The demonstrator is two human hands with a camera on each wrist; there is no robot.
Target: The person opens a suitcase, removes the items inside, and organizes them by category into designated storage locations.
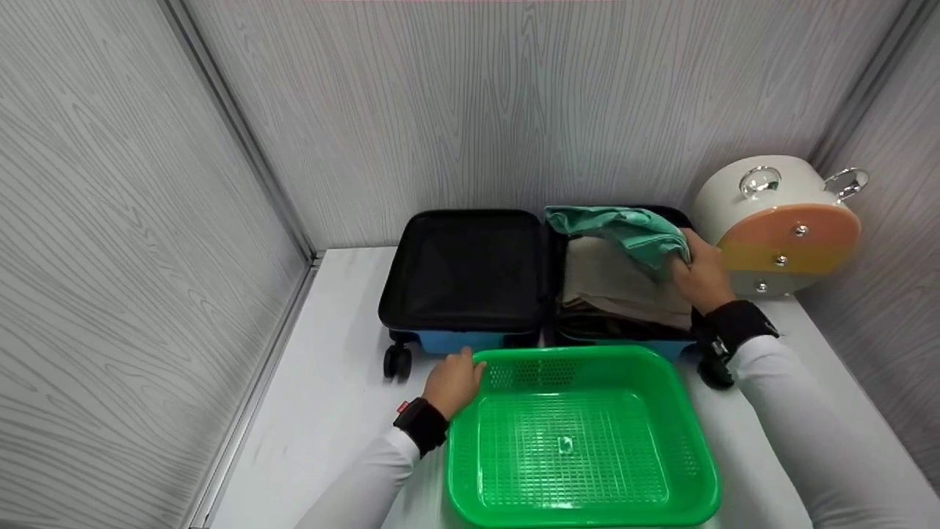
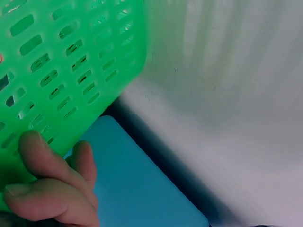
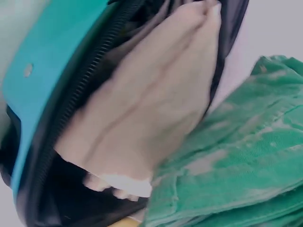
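Observation:
My right hand (image 1: 701,275) grips a bunched green cloth garment (image 1: 624,228), holding it over the right half of an open suitcase. That half (image 3: 52,71) has a zipped edge and contains folded beige cloth (image 1: 595,272); in the right wrist view the garment (image 3: 236,161) hangs beside the beige cloth (image 3: 147,94). My left hand (image 1: 452,382) holds the far left corner of a green plastic basket (image 1: 459,470). Its fingers (image 2: 52,175) lie against the basket's slotted wall (image 2: 71,56) in the left wrist view, close to the blue suitcase shell (image 2: 128,175).
The suitcase's left half (image 1: 470,272) lies open with a black lining, its wheels (image 1: 397,361) toward me. At the right stands a rounded white box (image 1: 789,228) with coloured drawers and clear handles. Grey panels (image 1: 440,110) enclose the white table (image 1: 308,382) at the back and sides.

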